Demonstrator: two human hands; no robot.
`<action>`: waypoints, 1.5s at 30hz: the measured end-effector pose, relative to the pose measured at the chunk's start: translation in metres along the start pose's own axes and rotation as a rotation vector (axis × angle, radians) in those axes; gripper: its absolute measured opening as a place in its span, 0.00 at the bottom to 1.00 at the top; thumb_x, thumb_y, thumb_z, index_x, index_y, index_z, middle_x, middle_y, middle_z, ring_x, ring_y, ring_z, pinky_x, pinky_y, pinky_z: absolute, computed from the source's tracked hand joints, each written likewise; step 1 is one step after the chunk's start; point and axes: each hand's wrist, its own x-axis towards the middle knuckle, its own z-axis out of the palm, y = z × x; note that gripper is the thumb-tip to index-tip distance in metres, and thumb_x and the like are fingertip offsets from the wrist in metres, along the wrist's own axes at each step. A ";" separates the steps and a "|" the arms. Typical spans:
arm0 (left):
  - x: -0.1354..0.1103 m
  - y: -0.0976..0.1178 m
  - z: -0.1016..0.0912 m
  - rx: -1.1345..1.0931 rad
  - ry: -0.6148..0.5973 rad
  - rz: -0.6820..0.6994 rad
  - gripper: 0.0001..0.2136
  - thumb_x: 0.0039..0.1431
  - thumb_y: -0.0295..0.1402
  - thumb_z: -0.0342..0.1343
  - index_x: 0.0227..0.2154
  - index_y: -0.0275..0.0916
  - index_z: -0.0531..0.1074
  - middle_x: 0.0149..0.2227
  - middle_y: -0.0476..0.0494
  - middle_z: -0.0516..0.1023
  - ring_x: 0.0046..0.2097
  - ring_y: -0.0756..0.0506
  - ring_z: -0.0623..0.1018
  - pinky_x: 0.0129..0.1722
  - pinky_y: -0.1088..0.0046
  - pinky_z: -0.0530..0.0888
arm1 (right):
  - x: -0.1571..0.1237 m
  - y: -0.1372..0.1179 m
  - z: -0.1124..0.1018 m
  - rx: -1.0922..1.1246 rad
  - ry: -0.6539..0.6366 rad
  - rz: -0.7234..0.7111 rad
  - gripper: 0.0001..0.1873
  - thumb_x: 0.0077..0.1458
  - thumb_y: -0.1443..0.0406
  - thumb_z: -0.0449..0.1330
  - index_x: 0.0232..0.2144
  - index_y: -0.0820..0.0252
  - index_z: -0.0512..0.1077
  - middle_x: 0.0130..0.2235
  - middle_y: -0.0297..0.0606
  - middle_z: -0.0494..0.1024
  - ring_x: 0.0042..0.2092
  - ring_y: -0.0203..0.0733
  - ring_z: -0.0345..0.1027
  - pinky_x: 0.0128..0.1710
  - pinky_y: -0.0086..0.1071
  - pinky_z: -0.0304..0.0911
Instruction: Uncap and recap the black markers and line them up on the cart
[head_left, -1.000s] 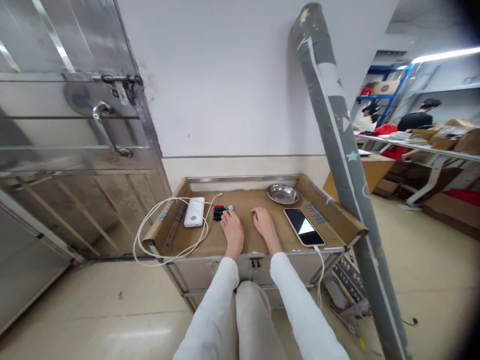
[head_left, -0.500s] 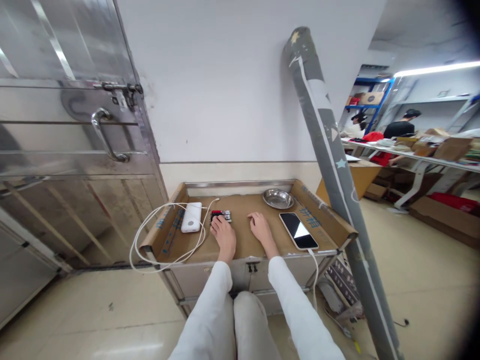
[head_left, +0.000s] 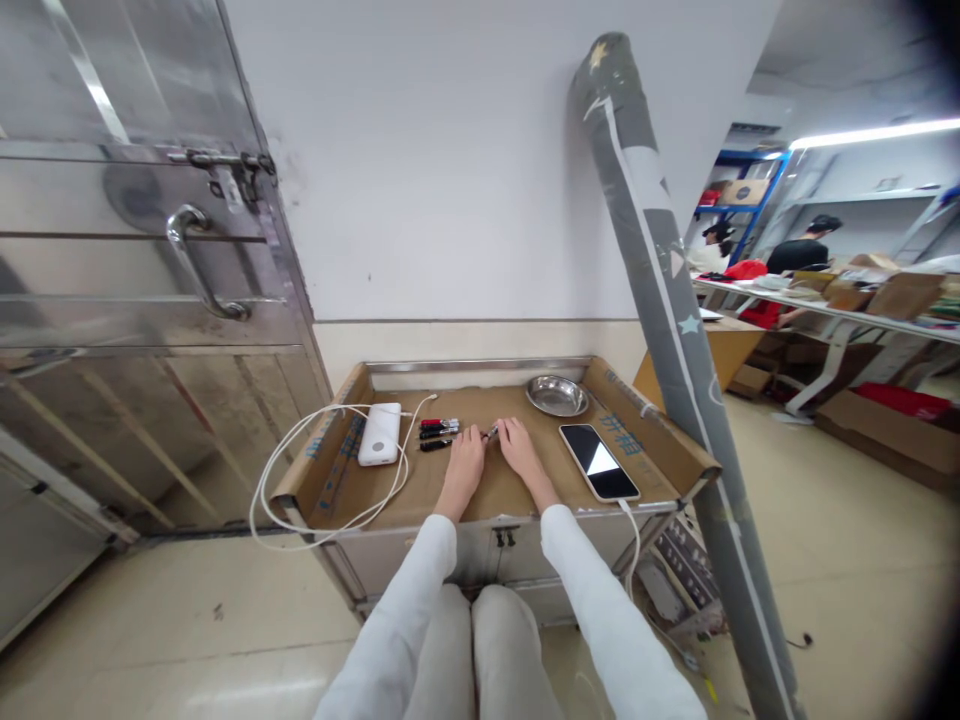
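Observation:
My left hand and my right hand are close together over the middle of the cardboard-lined cart top. Between their fingertips is a small slim piece with a silvery end, mostly covered by the fingers. The left fingers are closed on one end of it, and the right fingers pinch the other. Just left of my left hand lie several slim pieces with silvery ends: a red one at the back and black ones in front. Their exact kind is too small to make out.
A white power bank with a looped white cable lies left. A steel bowl stands back right, and a phone on a cable lies right. A tall grey roll leans beside the cart. Two people sit at a far table.
My left hand has moved right, away from the row of slim pieces, with one of them. My right hand has closed on its other end. The view has shifted slightly.

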 end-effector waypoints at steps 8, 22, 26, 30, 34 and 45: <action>0.022 0.003 0.001 -0.383 0.127 0.076 0.06 0.64 0.33 0.46 0.41 0.38 0.62 0.41 0.42 0.71 0.45 0.47 0.74 0.46 0.68 0.71 | 0.008 0.010 -0.017 0.837 -0.058 0.412 0.19 0.46 0.49 0.59 0.30 0.58 0.69 0.22 0.29 0.69 0.21 0.32 0.59 0.21 0.27 0.54; 0.018 0.001 -0.005 -0.485 0.326 0.083 0.16 0.66 0.33 0.40 0.56 0.37 0.55 0.50 0.36 0.67 0.53 0.47 0.70 0.52 0.67 0.69 | 0.003 -0.005 -0.022 1.258 -0.266 0.453 0.13 0.47 0.60 0.64 0.35 0.60 0.75 0.35 0.37 0.78 0.34 0.35 0.71 0.37 0.30 0.66; 0.017 0.000 -0.009 -0.515 0.408 0.010 0.16 0.66 0.33 0.39 0.55 0.37 0.56 0.50 0.34 0.67 0.53 0.46 0.70 0.50 0.66 0.71 | 0.002 -0.004 -0.025 1.207 -0.164 0.469 0.13 0.45 0.62 0.65 0.35 0.60 0.75 0.36 0.37 0.78 0.36 0.35 0.71 0.42 0.32 0.66; 0.018 -0.002 -0.010 -0.522 0.476 -0.072 0.15 0.66 0.34 0.39 0.53 0.37 0.59 0.48 0.35 0.68 0.52 0.45 0.70 0.51 0.63 0.69 | 0.003 -0.002 -0.022 1.175 -0.141 0.471 0.17 0.39 0.63 0.69 0.35 0.61 0.75 0.36 0.38 0.78 0.37 0.36 0.71 0.46 0.33 0.65; 0.019 -0.004 -0.006 -0.432 0.422 -0.158 0.14 0.66 0.33 0.38 0.51 0.38 0.62 0.46 0.37 0.69 0.50 0.45 0.72 0.51 0.62 0.69 | 0.002 0.004 -0.015 1.039 0.046 0.405 0.17 0.37 0.59 0.69 0.32 0.60 0.74 0.35 0.37 0.78 0.38 0.38 0.71 0.48 0.37 0.64; 0.021 -0.005 0.000 0.149 0.048 -0.078 0.09 0.62 0.26 0.45 0.38 0.38 0.71 0.40 0.40 0.75 0.46 0.41 0.70 0.49 0.61 0.65 | -0.010 -0.003 -0.006 0.248 -0.136 -0.104 0.13 0.53 0.71 0.50 0.39 0.57 0.71 0.41 0.38 0.75 0.43 0.38 0.69 0.49 0.36 0.62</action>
